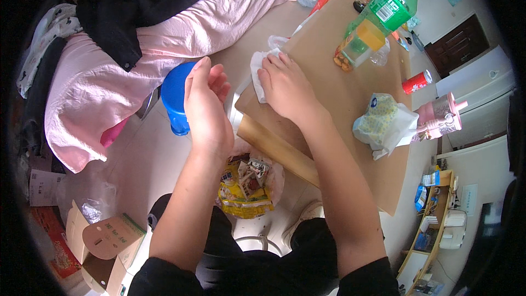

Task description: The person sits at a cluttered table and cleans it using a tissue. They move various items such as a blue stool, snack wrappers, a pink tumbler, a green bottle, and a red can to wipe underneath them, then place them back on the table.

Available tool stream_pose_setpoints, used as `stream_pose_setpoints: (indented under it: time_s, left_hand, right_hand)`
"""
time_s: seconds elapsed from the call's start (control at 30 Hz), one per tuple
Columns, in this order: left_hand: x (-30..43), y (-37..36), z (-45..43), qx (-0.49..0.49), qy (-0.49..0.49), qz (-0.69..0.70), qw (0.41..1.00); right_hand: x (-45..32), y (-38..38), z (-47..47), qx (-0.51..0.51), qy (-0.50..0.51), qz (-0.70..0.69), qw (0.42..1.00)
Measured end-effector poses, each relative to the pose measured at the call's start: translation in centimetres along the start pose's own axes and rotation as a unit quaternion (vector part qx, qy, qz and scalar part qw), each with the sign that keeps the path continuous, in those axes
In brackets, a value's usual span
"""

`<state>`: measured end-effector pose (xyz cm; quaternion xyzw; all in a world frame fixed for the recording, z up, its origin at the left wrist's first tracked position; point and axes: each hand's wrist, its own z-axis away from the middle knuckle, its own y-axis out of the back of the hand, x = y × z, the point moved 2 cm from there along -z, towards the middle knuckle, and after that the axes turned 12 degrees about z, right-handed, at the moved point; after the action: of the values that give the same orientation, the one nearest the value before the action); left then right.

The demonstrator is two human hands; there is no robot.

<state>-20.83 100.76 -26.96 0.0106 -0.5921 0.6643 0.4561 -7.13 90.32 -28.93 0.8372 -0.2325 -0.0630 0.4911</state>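
Note:
My right hand lies palm down on a folded white tissue near the corner of a table with a brown top. Its fingers press the tissue against the tabletop. My left hand is raised beside that corner, cupped, thumb uppermost and fingers curled. Nothing shows in it, though part of the palm is hidden. Behind the left hand, a blue plastic stool is partly covered from view. Below the table edge, a bin lined with a pink bag holds yellow packaging and crumpled wrappers.
On the table stand a green plastic bottle, a yellow-lidded jar of nuts, a tissue pack, a red can and a pink tumbler. A pink-covered bed lies left; an opened cardboard box sits lower left.

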Motion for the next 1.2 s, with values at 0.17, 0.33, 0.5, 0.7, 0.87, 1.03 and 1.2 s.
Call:
stream_pose_setpoints:
  time_s: [0.17, 0.33, 0.5, 0.7, 0.87, 1.03, 1.2]
  left_hand:
    - [0.2, 0.2, -0.4, 0.012, -0.004, -0.007, 1.0]
    - [-0.4, 0.5, -1.7, -0.034, -0.005, -0.082, 0.996]
    - [-1.8, 0.2, -2.5, -0.215, 0.076, -0.402, 0.887]
    - [-3.2, 0.1, -2.3, -0.177, 0.014, -0.558, 0.811]
    - [-4.4, -0.8, -0.4, -0.188, -0.064, -0.576, 0.793]
    - [-3.9, 0.0, -1.5, -0.191, -0.001, -0.545, 0.816]
    - [-4.7, -0.1, -1.6, -0.243, 0.039, -0.523, 0.816]
  right_hand:
    - [-0.9, 1.1, 0.7, -0.022, -0.008, -0.033, 0.999]
    - [-4.1, 4.5, 3.1, -0.055, 0.01, -0.086, 0.995]
    - [-3.5, 7.2, 6.3, -0.091, 0.009, -0.068, 0.993]
    - [-0.6, 10.6, 11.9, -0.143, -0.052, 0.001, 0.988]
    - [-0.4, 10.3, 13.0, -0.105, -0.082, 0.001, 0.991]
    - [-0.7, 11.3, 14.3, -0.155, -0.135, 0.015, 0.979]
    - [4.5, 9.6, 15.8, -0.174, -0.225, 0.093, 0.954]
